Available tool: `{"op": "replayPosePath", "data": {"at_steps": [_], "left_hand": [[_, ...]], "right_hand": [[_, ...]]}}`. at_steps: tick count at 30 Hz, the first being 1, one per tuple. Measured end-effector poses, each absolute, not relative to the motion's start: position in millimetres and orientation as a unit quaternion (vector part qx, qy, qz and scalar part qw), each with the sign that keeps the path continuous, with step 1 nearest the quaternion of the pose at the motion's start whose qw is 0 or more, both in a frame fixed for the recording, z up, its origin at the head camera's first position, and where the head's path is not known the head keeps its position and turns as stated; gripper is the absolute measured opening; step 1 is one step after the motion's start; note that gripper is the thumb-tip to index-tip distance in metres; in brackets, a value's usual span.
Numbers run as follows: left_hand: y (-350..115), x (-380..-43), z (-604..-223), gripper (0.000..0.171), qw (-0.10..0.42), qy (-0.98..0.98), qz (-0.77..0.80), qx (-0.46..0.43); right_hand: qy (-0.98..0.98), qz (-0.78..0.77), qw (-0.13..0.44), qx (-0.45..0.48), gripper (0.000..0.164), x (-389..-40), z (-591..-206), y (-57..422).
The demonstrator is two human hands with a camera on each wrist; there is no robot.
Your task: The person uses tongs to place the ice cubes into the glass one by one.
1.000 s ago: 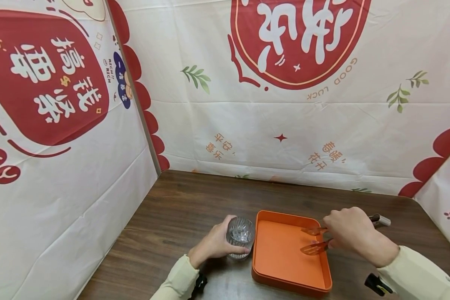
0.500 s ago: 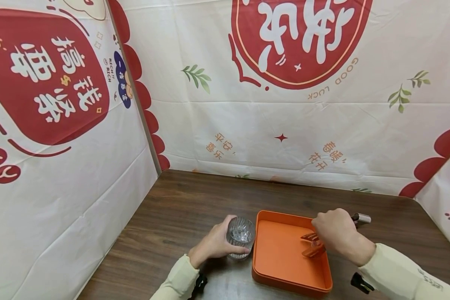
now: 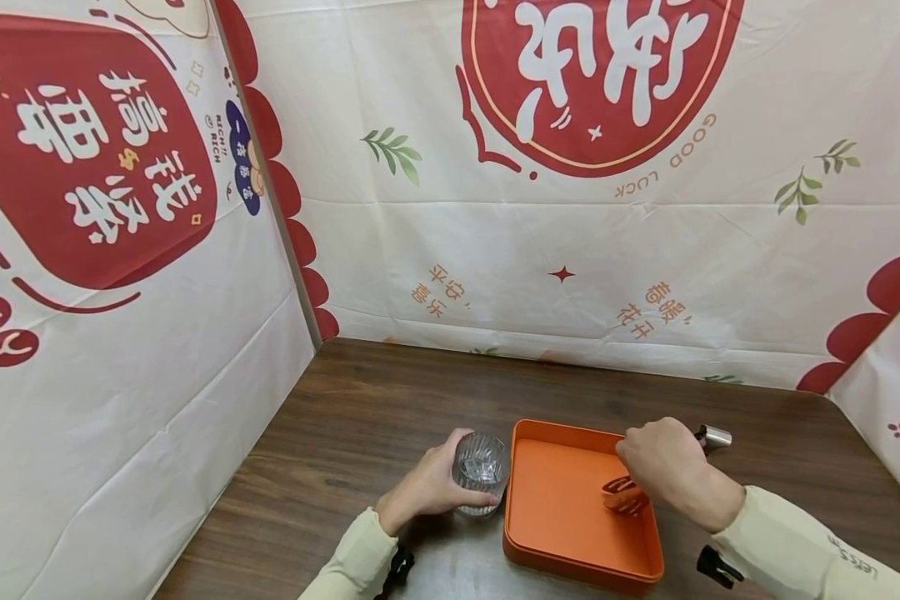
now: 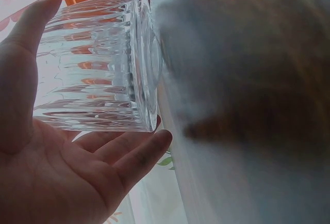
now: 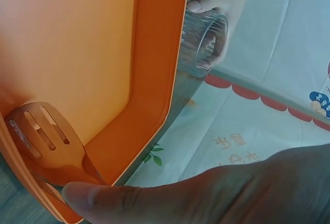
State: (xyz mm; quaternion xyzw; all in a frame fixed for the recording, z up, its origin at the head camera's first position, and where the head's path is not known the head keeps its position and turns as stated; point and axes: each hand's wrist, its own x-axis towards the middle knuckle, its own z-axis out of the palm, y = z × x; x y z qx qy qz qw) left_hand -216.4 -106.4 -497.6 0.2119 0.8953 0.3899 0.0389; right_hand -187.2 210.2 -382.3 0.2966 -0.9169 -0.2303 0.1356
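Observation:
My left hand (image 3: 433,483) holds a clear ribbed glass (image 3: 483,463) on the table, thumb on the near side and fingers round the far side. Directly right of the glass lies a shallow orange tray (image 3: 551,504). Over the tray's right wall my right hand (image 3: 663,458) grips tongs (image 3: 622,497) with orange slotted heads and a metal handle end. Both heads are close together inside the tray, by its right side. In the right wrist view, a small clear bit shows at the edge of the slotted head (image 5: 46,139); what lies between the heads is mostly hidden.
The brown wood-grain table (image 3: 375,400) runs back to a white printed cloth (image 3: 495,242) hung behind it. Another printed cloth (image 3: 195,375) stands along the left edge. The tray has low raised walls.
My right hand has moved left and the tong heads, apart before, have come together inside the tray. The left hand and glass have stayed in place.

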Motion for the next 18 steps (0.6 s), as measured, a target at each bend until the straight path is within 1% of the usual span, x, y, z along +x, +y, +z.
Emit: {"op": "replayPosePath", "data": {"at_steps": [7,18], "left_hand": [[-107,-216,-498,0.089,0.040,0.896,0.390,0.209],[-107,-216,-497,0.089,0.037,0.896,0.389,0.213]], "right_hand": [[-0.913,-0.226,0.133,0.312,0.034,-187,-381,213],[-0.927,-0.158,0.139,0.309,0.032,-194,-371,219]]}}
